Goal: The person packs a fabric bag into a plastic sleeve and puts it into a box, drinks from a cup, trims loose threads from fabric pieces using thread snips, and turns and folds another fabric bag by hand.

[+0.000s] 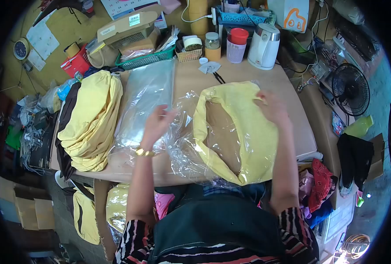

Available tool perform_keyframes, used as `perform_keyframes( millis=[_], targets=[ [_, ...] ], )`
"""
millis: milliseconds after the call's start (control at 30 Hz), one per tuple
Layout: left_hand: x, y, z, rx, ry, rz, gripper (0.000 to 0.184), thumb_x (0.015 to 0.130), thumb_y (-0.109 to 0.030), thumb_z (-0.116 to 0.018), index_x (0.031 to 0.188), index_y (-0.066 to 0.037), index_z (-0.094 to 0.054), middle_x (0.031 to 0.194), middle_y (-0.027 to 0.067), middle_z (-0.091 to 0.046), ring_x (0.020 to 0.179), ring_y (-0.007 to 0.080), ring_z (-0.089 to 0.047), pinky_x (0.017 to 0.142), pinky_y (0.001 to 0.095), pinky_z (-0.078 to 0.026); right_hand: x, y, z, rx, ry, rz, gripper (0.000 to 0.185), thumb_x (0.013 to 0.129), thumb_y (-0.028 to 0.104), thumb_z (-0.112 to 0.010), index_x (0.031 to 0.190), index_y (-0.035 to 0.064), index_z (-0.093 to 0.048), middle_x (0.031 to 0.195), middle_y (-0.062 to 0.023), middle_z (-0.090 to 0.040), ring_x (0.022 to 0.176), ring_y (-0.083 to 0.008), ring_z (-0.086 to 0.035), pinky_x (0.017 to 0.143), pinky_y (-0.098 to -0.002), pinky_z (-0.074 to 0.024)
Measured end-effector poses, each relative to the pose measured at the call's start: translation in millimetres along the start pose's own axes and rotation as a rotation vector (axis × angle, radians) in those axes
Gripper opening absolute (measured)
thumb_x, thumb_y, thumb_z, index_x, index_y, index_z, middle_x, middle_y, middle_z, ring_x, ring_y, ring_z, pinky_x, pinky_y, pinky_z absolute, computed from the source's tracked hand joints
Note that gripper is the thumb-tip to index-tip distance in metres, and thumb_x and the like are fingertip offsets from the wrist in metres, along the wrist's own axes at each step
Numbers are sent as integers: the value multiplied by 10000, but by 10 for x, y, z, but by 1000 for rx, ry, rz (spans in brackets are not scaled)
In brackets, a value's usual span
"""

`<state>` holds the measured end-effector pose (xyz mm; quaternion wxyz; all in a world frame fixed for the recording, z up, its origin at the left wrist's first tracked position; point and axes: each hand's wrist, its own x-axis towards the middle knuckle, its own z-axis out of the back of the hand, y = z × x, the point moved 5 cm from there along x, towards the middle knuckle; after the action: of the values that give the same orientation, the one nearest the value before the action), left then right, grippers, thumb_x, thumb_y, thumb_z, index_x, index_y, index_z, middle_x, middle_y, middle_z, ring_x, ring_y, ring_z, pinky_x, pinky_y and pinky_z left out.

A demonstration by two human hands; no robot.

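Note:
A folded yellow cloth piece (259, 132), bent into a loop with a gap in its middle, lies inside a clear plastic bag (184, 147) on the table. My right hand (272, 108) is over the cloth's upper right part, fingers loosely bent and a little apart; whether the fingertips touch the bag is unclear. My left hand (159, 123), with a gold band at the wrist, hovers left of the crumpled end of the bag, its fingers loosely curled and apart. Beneath and behind it lies a stack of flat clear plastic bags (149, 83).
A tall pile of yellow cloth (92, 123) stands at the table's left. Along the back are a green basket (147, 60), a jar (212, 46), a lilac cup (236, 50) and a white kettle (264, 46). Black tweezers (218, 77) lie before them. A black fan (350, 89) stands right.

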<state>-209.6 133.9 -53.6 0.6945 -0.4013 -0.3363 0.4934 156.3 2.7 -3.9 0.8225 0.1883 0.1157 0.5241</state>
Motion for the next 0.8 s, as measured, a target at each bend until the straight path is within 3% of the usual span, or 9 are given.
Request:
perform_keyframes(
  millis=[33,167,333,400,433,533,633,700,800],
  targets=[
    [87,104,-170,222,34,-89,320,861,-304,-722,955,-5,-659,747,11,-618,666,73,-532,598,245,-450,151,17,-273,-15,28,29,478,908,443,-580,1264,125,-560,1302,-143,-562,1172,-304,-569,1043,-451,-393],
    [200,149,-216,22,281,-69,255,848,-257,-737,821,-11,-678,655,-2,-596,598,71,-500,556,240,-419,430,-83,-1053,-172,-108,82,542,908,481,-567,1333,150,-506,1420,-118,-467,1313,-294,-449,1116,-562,-262],
    [475,440,551,-178,-135,-58,262,822,-223,-772,733,-17,-637,615,-19,-566,533,71,-454,516,262,-400,590,-107,-1148,-173,-195,179,590,921,518,-522,1397,180,-438,1482,-108,-390,1391,-301,-336,1125,-629,-173],
    [474,339,878,-171,-619,-366,284,846,-248,-757,745,-22,-617,618,-10,-562,521,70,-453,504,262,-398,707,-83,-1121,-218,-193,137,592,925,526,-505,1401,180,-435,1485,-110,-387,1394,-299,-333,1126,-626,-175],
    [423,225,922,-163,-622,-365,284,846,-248,-757,745,-22,-617,618,-10,-562,521,70,-453,504,262,-398,748,-92,-1137,-264,-193,92,595,930,533,-488,1406,181,-432,1488,-111,-384,1396,-298,-330,1126,-624,-177],
    [228,-77,655,-87,-206,243,305,912,-260,-682,737,-25,-598,602,17,-562,504,100,-491,510,265,-419,782,-93,-1200,-300,-223,75,597,934,538,-474,1414,186,-425,1493,-112,-379,1395,-296,-332,1132,-613,-179],
    [436,241,245,-296,76,62,305,917,-266,-675,726,-40,-597,595,12,-560,496,100,-499,500,255,-409,762,-73,-1177,-301,-208,70,594,940,534,-467,1419,186,-421,1500,-113,-370,1397,-294,-330,1142,-598,-173],
    [487,331,377,-379,-32,72,289,915,-242,-675,714,-53,-591,575,-6,-532,486,90,-487,479,241,-380,760,-75,-1140,-290,-201,79,590,943,529,-463,1420,184,-419,1503,-110,-367,1400,-290,-323,1143,-594,-174],
    [352,467,865,-712,-569,-34,279,918,-241,-666,713,-67,-594,549,-18,-496,464,85,-459,456,240,-347,751,-112,-1156,-287,-193,68,584,947,521,-458,1421,182,-419,1506,-105,-366,1406,-284,-314,1142,-585,-178]
  ],
)
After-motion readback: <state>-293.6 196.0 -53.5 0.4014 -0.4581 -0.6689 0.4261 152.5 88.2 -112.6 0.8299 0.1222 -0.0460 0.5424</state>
